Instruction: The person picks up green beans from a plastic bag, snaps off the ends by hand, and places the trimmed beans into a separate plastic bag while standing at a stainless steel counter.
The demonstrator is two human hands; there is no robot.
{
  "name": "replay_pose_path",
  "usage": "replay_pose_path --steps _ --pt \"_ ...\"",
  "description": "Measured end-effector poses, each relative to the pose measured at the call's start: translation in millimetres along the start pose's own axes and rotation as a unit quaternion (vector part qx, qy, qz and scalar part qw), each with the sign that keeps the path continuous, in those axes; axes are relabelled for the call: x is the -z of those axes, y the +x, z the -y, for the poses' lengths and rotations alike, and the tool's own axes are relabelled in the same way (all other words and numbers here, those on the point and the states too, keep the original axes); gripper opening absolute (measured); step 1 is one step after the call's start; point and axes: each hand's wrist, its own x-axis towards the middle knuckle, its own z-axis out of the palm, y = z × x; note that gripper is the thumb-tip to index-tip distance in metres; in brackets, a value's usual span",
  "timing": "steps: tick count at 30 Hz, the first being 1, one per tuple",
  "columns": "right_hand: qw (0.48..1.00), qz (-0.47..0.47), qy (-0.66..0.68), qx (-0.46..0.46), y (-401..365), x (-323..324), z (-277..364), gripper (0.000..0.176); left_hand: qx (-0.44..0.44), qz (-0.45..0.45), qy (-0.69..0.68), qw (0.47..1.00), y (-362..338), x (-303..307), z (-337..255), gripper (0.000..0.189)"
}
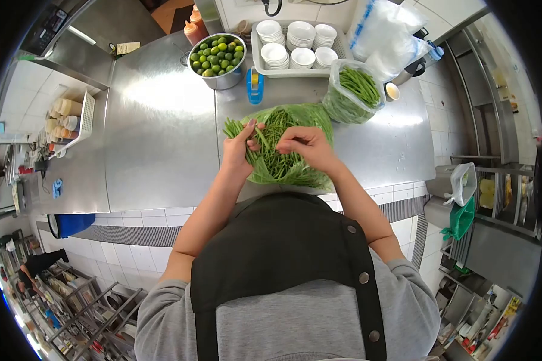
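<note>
A green plastic bag (316, 117) lies open on the steel counter in front of me, full of thin green stalks (278, 129). My left hand (241, 150) is at the bag's left side, closed around a small bunch of green beans (232, 127) whose ends stick out past the fingers. Over the right part of the bag, my right hand (310, 147) is curled with thumb and fingertips together. Whatever is between those fingertips is too small or hidden to make out.
Behind the bag stand a clear plastic bag of cut green beans (358, 87), a blue tape dispenser (255, 90), a metal pot of limes (223, 81) and a white basket (292, 73) holding stacked white bowls. Clear plastic bags (394, 45) are at the back right.
</note>
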Motion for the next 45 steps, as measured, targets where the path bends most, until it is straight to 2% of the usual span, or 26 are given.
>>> replay_pose_path --steps 3,6,7,10,13,16,20,23,26,29,32,35,36,38,41,44,45 --pt "1.000 0.017 0.013 0.008 0.5 24.1 28.0 0.007 0.032 0.006 -0.019 0.999 6.3 8.9 -1.5 0.018" --pt "0.985 -0.086 -0.146 0.017 13.1 41.2 27.9 0.010 0.084 0.035 -0.045 0.995 6.8 12.8 -3.3 0.019" --pt "0.977 -0.078 -0.198 0.024 17.1 50.3 14.2 0.016 0.101 0.046 -0.054 0.992 5.6 12.6 -3.7 0.019" --pt "0.957 -0.038 -0.283 -0.055 17.1 57.3 -26.0 0.014 0.122 0.064 -0.067 0.988 2.1 10.1 -1.3 0.016" --pt "0.886 -0.022 -0.457 -0.081 13.9 44.2 -54.0 0.014 0.108 0.021 -0.031 0.993 -10.1 -4.1 -3.7 0.014" --pt "0.875 -0.056 -0.464 -0.129 13.4 25.1 -59.3 0.020 0.078 0.014 0.052 0.995 -4.7 -3.8 -1.8 0.020" --pt "0.910 -0.046 -0.384 -0.151 16.6 27.6 -52.5 0.018 0.028 0.023 0.204 0.978 -9.1 -13.9 -0.5 0.020" --pt "0.974 -0.041 -0.195 -0.105 17.2 38.7 -51.9 0.014 0.009 0.058 0.313 0.948 -7.0 -14.8 4.5 0.018" --pt "0.988 -0.046 -0.099 -0.111 17.6 33.7 -29.7 0.012 0.006 0.055 0.390 0.919 -14.4 -26.2 6.2 0.021" --pt "0.992 -0.071 0.016 -0.101 16.4 21.7 -14.2 0.010 -0.012 0.054 0.394 0.917 -14.7 -30.3 9.2 0.023" --pt "0.991 -0.075 0.039 -0.102 17.6 18.3 -8.3 0.010 -0.052 0.071 0.401 0.912 -14.8 -29.6 5.8 0.023" --pt "0.994 -0.083 0.001 -0.065 22.1 20.1 -17.4 0.010 -0.014 0.087 0.422 0.902 -15.6 -26.9 0.9 0.022" --pt "0.989 -0.112 -0.096 -0.005 22.3 17.4 -19.3 0.010 -0.001 0.085 0.405 0.910 -16.0 -27.1 -1.2 0.022" --pt "0.937 -0.166 -0.286 0.113 23.7 8.3 -23.6 0.010 0.024 0.080 0.371 0.925 -16.8 -27.9 -4.7 0.021" --pt "0.888 -0.229 -0.366 0.160 33.3 9.8 -43.4 0.015 0.032 0.095 0.353 0.930 -17.5 -27.3 -5.9 0.017" --pt "0.887 -0.105 -0.447 -0.041 26.1 19.2 -48.0 0.022 0.036 0.084 0.284 0.954 -21.5 -30.4 -7.1 0.016" --pt "0.908 -0.085 -0.400 -0.090 25.3 15.7 -45.2 0.024 0.026 0.094 0.214 0.972 -20.2 -27.7 -8.8 0.016"
